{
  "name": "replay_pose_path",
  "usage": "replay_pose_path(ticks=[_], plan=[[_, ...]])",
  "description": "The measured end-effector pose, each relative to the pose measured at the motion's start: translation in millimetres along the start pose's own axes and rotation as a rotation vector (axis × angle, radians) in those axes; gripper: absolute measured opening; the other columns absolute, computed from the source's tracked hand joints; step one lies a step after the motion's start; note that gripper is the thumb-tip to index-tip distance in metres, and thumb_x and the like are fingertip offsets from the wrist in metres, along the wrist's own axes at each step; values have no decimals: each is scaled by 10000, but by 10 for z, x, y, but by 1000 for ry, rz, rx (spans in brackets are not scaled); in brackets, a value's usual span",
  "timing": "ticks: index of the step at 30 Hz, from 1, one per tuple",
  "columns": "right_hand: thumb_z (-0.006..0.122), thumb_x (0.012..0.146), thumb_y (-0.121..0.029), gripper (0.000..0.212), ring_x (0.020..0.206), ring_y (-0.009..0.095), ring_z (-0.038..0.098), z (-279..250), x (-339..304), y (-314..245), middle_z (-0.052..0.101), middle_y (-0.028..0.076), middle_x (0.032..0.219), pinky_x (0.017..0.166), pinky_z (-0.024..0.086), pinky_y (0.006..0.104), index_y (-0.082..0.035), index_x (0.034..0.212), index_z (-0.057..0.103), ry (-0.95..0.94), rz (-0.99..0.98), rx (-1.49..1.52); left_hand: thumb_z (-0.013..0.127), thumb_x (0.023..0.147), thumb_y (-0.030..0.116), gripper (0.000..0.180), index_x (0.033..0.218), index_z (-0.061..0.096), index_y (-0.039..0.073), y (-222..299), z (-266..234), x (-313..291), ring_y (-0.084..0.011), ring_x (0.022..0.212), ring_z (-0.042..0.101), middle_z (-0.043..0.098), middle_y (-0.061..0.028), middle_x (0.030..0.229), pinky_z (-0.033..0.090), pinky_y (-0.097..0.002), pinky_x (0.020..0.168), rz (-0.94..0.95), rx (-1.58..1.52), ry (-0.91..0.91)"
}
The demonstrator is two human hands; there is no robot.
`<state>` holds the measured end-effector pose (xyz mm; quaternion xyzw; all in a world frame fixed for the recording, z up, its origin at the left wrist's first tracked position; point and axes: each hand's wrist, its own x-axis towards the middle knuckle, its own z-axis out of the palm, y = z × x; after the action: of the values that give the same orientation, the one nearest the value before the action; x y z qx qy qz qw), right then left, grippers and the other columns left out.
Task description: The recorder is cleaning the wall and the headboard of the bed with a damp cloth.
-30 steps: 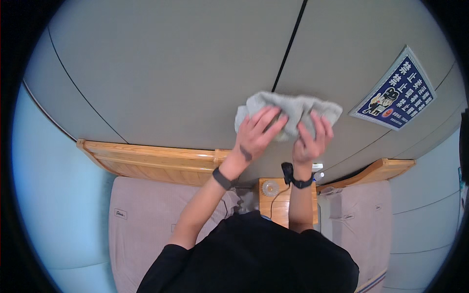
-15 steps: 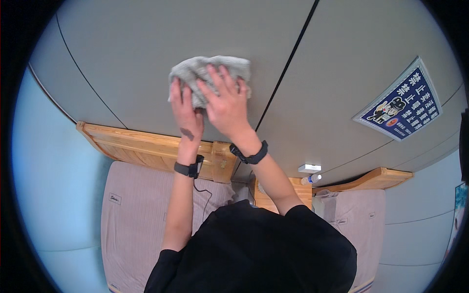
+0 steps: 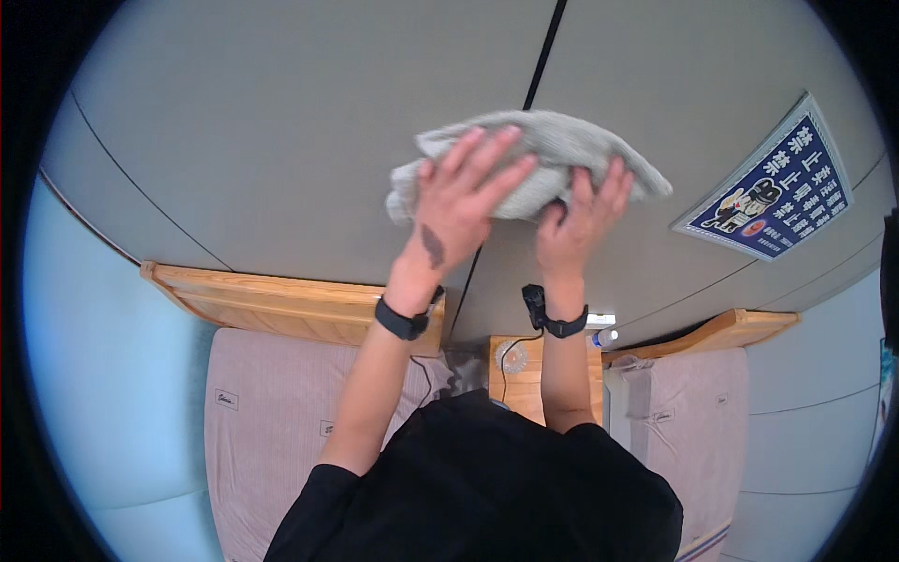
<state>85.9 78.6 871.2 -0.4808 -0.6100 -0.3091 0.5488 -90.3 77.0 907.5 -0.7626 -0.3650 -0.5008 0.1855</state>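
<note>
A grey-white cloth (image 3: 567, 140) lies bunched and folded against the grey wall panel (image 3: 309, 122), across its black seam. My left hand (image 3: 456, 208) presses on the cloth's left part, its fingers spread and stretched out. My right hand (image 3: 569, 236) is at the lower right part, fingers bent onto the fabric and thumb close beside them, gripping it. Some fabric reaches right past the right hand as a loose corner. Each wrist wears a black strap; motion slightly blurs the left hand.
A blue poster (image 3: 773, 187) hangs on the wall at right. Below stand a wooden headboard (image 3: 272, 300) with a pinkish bed (image 3: 272, 412), a wooden bedside table (image 3: 524, 384) bearing a glass dish (image 3: 511, 357) and a bottle (image 3: 605, 338), and a second bed (image 3: 698, 403) at right.
Both hands and the cloth have moved right along the wall, over the seam. My hands are farther apart, and the cloth is spread wider with a corner extending right.
</note>
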Motion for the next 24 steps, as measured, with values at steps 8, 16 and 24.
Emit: replay_pose_path(ticks=[8,16,24], plan=[[516,953,-133,581,1445,521,178,-14,-1007,376,141,280,1587,1130,204,657,-143,1486,284,5,251,-109,625,766,108,436,1175,671,254,280,398,-190,-105,1289,495,494,113,1470,391,-339,846,252,-150,-198],[646,922,-295,576,1430,510,221,326,-1159,-358,246,243,1573,1136,187,635,-41,1394,434,-48,266,52,635,779,159,299,1061,696,237,-171,246,-681,-84,1219,546,567,111,1388,376,-308,919,188,-79,-228],[616,891,-272,300,1440,370,298,948,-1134,-1149,419,123,1518,1144,80,636,-194,1180,638,12,95,210,679,776,120,437,1200,595,190,-955,83,-1457,-306,1350,387,481,-76,1416,279,-482,1053,-41,89,15]])
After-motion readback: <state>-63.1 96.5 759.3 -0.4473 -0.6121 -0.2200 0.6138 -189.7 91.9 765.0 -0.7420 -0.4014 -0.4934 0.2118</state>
